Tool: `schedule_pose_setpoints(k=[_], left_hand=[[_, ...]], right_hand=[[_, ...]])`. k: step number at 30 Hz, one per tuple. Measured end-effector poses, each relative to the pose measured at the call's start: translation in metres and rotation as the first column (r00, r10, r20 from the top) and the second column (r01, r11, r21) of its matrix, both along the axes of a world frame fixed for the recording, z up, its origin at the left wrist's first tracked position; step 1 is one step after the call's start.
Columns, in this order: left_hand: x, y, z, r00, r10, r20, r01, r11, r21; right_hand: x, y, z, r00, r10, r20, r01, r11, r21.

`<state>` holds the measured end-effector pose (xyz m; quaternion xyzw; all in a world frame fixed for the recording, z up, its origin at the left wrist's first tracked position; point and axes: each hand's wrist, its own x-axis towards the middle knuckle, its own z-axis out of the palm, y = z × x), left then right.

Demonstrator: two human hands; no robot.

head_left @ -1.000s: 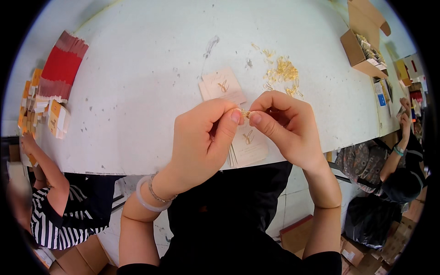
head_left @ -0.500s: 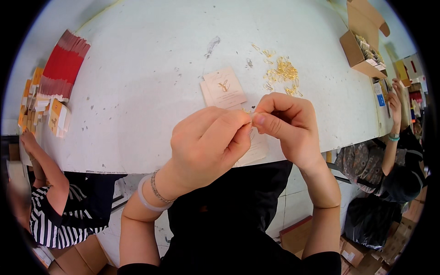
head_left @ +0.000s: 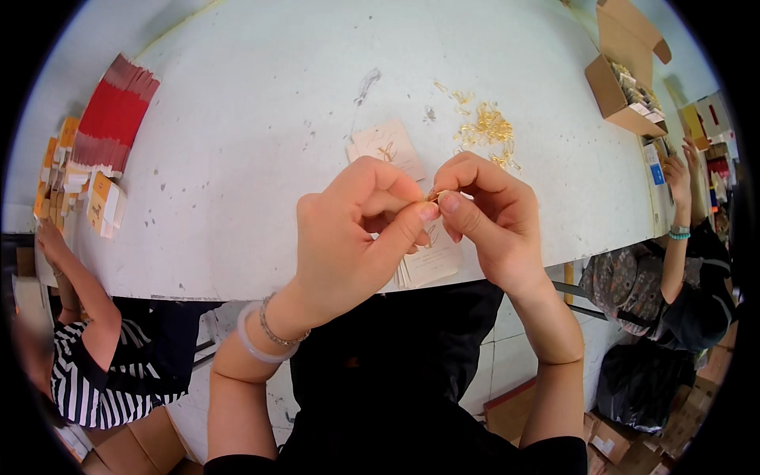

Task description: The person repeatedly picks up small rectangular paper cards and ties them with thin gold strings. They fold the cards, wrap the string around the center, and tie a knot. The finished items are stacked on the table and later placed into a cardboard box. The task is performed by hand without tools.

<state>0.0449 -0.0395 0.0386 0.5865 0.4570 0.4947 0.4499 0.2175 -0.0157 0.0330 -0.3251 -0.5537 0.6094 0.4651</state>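
Both hands meet fingertip to fingertip just above the near part of the table. Between them is a tiny gold safety pin (head_left: 432,195), mostly hidden by fingers. My left hand (head_left: 340,229) is closed in a pinch at it, thumb against the fingers. My right hand (head_left: 499,214) pinches from the other side with thumb and forefinger. Partly covered under the hands lies a stack of pale pink printed cards (head_left: 435,260) at the table's edge. Beyond the hands are more such cards (head_left: 389,138). A loose pile of gold safety pins (head_left: 489,127) lies beyond my right hand.
The white table (head_left: 237,158) carries a red bundle (head_left: 115,115) and orange-white boxes (head_left: 103,206) at the left. An open cardboard box (head_left: 609,91) stands at the far right. One co-worker (head_left: 87,317) sits at left, another (head_left: 681,269) at right.
My left hand has turned, so its thumb now shows along the near side of the pinch. The right hand shifted slightly left; more of the near cards shows.
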Motion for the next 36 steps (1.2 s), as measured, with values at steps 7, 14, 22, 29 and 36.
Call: schedule_pose_setpoints(k=[7,14,22,29,36], left_hand=[[-0.051,0.08,-0.019,0.656,0.19,-0.73,0.08,0.945,0.318],[-0.061,0.103,-0.038,0.623,-0.011,-0.782,0.116,0.99,0.079],[-0.051,0.092,-0.02,0.97,0.059,-0.234,-0.039,0.995,0.091],[-0.045,0.074,-0.008,0.949,0.114,-0.294,-0.023,0.955,0.296],[-0.039,0.069,-0.002,0.888,0.19,-0.418,0.02,0.893,0.449]], right_hand=[[0.007,0.028,0.008,0.982,-0.189,0.0,0.189,0.98,-0.068],[-0.005,0.068,-0.006,0.925,-0.132,0.355,0.165,0.984,-0.065],[-0.035,0.086,0.001,0.797,-0.207,0.567,0.133,0.976,0.17],[-0.035,0.083,0.01,0.811,-0.21,0.546,0.137,0.976,0.171],[-0.031,0.079,0.019,0.821,-0.217,0.528,0.163,0.976,0.146]])
